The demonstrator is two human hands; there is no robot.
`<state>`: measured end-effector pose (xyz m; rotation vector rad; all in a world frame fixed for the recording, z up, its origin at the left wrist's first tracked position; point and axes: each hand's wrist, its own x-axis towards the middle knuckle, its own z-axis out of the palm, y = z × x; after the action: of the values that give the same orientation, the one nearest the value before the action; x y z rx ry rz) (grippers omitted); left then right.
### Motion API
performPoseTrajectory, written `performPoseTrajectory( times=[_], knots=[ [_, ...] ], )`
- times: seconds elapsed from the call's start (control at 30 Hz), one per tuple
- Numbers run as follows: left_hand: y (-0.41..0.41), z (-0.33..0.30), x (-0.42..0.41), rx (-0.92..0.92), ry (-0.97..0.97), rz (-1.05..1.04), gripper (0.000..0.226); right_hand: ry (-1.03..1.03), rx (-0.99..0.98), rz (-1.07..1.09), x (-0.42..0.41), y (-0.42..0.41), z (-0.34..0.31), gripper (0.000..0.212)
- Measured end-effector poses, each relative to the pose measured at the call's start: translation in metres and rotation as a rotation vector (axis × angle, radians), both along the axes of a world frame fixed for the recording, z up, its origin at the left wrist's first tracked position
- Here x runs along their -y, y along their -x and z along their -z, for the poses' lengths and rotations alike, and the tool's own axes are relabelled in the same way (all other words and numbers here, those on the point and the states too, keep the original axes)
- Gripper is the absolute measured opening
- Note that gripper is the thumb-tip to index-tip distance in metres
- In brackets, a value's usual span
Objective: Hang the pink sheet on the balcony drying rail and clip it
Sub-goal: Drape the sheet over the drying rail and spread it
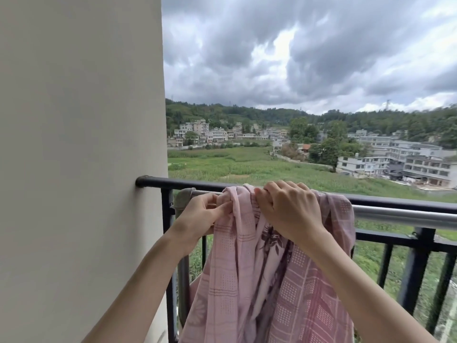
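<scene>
The pink sheet (249,280), checked with a dark flower print, hangs bunched over the silver drying rail (400,215) near its left end. My left hand (197,216) pinches a fold of the sheet at the rail's left side. Just to its right, my right hand (286,206) grips the bunched top of the sheet where it lies on the rail. Most of the cloth falls in folds on my side of the rail. No clip is in view.
A black balcony railing (418,203) with upright bars runs just behind the silver rail and meets a beige wall (81,144) on the left. Beyond lie fields, houses and a cloudy sky.
</scene>
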<state>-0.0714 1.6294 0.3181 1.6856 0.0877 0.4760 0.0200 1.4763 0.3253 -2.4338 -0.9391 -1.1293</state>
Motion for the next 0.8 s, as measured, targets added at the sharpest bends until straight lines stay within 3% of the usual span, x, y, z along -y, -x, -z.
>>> performPoseTrajectory(
  times=[0.2,0.37,0.5,0.6,0.7,0.8],
  knots=[
    [-0.004,-0.015,0.017,0.081,0.027,-0.02,0.019,-0.063,-0.031,0.123,0.055,-0.01,-0.002,0.042],
    [0.002,-0.02,0.015,0.051,0.138,0.098,0.024,-0.161,-0.078,0.181,0.075,-0.01,0.003,0.03],
    [0.015,-0.016,0.0,-0.02,0.158,0.141,0.023,-0.191,-0.084,0.058,0.049,0.007,0.001,0.038],
    [0.022,-0.02,-0.012,-0.026,0.145,0.019,0.014,-0.095,-0.08,-0.141,0.01,0.025,-0.002,0.04],
    [0.027,-0.037,-0.025,0.035,0.081,-0.146,0.007,0.023,-0.105,-0.154,-0.014,0.026,0.007,0.043],
    [0.033,-0.046,-0.047,0.116,0.097,-0.311,0.006,-0.088,-0.074,-0.12,-0.01,0.018,0.019,0.052]
  ],
)
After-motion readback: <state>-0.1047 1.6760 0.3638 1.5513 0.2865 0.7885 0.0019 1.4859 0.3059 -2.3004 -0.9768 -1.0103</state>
